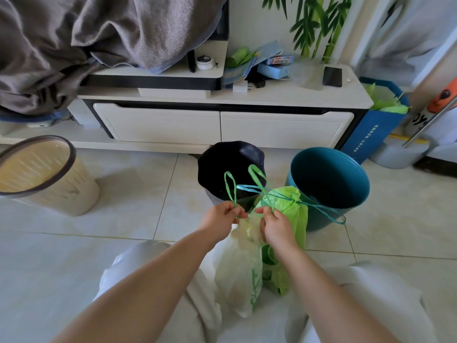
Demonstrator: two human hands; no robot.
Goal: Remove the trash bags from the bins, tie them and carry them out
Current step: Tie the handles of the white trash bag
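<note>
Pinching drawstrings with both hands: left hand [223, 216] grips the left green loop [230, 186], right hand [277, 227] grips the right green loop [257, 177]. Both loops rise from the mouth of the white bag [239, 268], which sits on the floor [148, 219] between my knees. Green bag [294, 214], cinched with a blue string [321, 210], touches its right side. Black bin [230, 164] and teal bin [329, 179] just behind, beige bin [44, 174] well off left.

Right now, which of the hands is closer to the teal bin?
Right. The right hand sits just left of the teal bin, by the green bag; the left hand is farther left, before the black bin. Each pinches a green drawstring loop.
</note>
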